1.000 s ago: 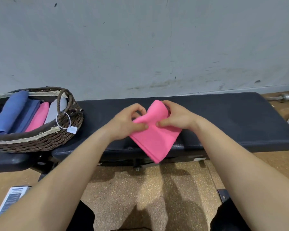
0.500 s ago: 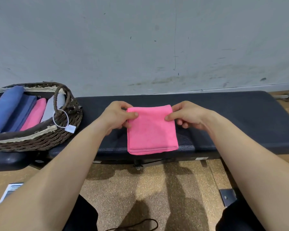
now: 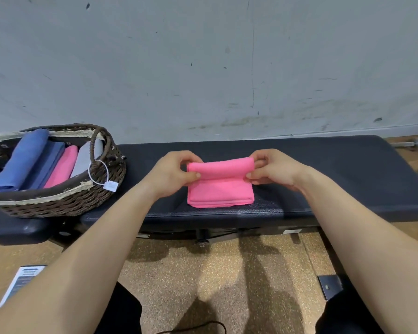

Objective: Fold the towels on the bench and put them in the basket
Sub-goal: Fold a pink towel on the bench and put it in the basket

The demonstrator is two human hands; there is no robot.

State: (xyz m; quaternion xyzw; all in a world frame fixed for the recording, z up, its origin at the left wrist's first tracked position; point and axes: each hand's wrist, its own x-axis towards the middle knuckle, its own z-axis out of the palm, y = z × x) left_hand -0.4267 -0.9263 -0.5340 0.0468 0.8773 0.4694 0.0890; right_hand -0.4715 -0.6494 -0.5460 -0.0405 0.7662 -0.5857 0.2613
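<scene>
Two-handed, pinches the far fold of the pink towel (image 3: pixel 221 189): left hand (image 3: pixel 173 173) at its left end, right hand (image 3: pixel 274 171) at its right end, thumbs in front, fingers curled behind. Holds that fold raised and rolled, with the near layers flat on the bench (image 3: pixel 336 169), close to its front edge. Reaches with both forearms stretched forward above the speckled floor (image 3: pixel 203 273) in front of the bench. Shows bare black padding on the bench to the right of the towel, a wicker basket (image 3: pixel 65 201) with folded towels (image 3: pixel 34 160) at the bench's left end, and a scuffed grey wall (image 3: pixel 203 68) behind the bench.
</scene>
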